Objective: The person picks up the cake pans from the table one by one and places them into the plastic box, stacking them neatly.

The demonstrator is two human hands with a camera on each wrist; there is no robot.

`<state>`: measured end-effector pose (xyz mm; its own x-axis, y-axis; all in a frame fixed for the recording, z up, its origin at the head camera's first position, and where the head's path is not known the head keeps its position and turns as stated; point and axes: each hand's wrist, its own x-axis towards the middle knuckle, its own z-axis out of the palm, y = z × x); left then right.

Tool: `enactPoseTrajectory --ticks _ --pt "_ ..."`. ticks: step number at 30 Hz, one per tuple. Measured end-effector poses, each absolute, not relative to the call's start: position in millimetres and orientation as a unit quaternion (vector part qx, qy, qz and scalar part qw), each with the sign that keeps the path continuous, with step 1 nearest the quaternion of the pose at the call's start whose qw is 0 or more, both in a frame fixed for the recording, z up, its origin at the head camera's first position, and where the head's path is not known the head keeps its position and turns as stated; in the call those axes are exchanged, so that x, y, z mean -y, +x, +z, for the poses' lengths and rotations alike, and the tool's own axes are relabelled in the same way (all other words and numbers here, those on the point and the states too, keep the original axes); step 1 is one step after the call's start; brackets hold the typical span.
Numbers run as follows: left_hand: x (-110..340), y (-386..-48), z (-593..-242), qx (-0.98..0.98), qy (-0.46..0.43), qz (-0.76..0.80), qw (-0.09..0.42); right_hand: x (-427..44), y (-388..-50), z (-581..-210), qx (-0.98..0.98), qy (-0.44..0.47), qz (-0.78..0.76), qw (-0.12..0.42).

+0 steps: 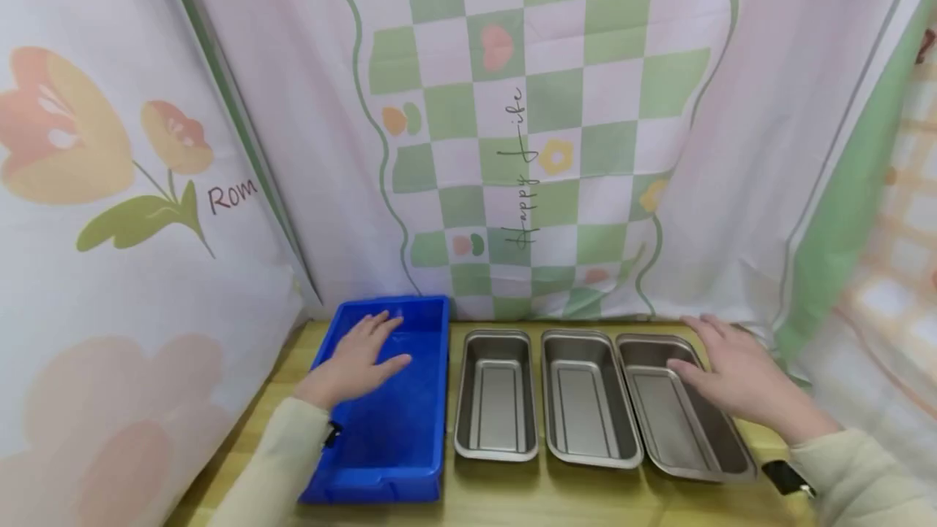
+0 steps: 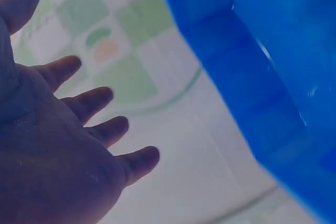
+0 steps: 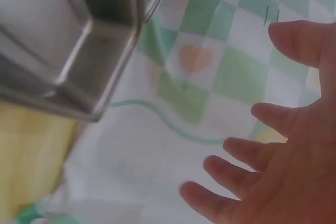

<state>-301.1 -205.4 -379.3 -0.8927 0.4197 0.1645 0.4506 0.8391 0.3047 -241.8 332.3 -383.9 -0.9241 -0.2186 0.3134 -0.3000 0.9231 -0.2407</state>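
Over the blue plastic tray (image 1: 391, 421) hovers my left hand (image 1: 356, 360), its fingers straight and spread, holding nothing. The left wrist view shows that palm (image 2: 58, 145) apart from the tray's blue wall (image 2: 220, 72). My right hand (image 1: 739, 372) is held above the rightmost metal loaf pan (image 1: 669, 413), fingers extended and nothing in them. In the right wrist view the spread fingers (image 3: 241, 156) are away from the pan's corner (image 3: 100, 77). Two more loaf pans, a middle one (image 1: 589, 401) and a left one (image 1: 498, 397), stand between the hands. No contents show in the tray or pans.
The containers stand in a row on a yellow wooden table (image 1: 505, 498). A checkered curtain (image 1: 505, 128) hangs right behind them. Flowered fabric (image 1: 95, 283) closes off the left side, and more cloth (image 1: 878, 324) hangs at the right.
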Motion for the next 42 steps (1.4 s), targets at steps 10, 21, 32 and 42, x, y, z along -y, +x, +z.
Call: enactPoseTrajectory --ticks 10,21,32,42 --pt "297 -255 -385 0.962 -0.158 -0.219 0.045 -380 -224 -432 0.946 0.111 0.293 0.077" --pt "338 -208 -452 0.921 -0.093 -0.352 0.136 -392 -220 -473 0.906 0.064 0.419 0.018" --pt "342 -191 -482 0.86 -0.109 -0.481 0.13 -396 -223 -492 0.891 0.049 0.449 0.046" --pt "354 -188 -492 0.799 -0.182 -0.567 0.086 -397 -224 -494 0.881 0.042 0.468 0.047"
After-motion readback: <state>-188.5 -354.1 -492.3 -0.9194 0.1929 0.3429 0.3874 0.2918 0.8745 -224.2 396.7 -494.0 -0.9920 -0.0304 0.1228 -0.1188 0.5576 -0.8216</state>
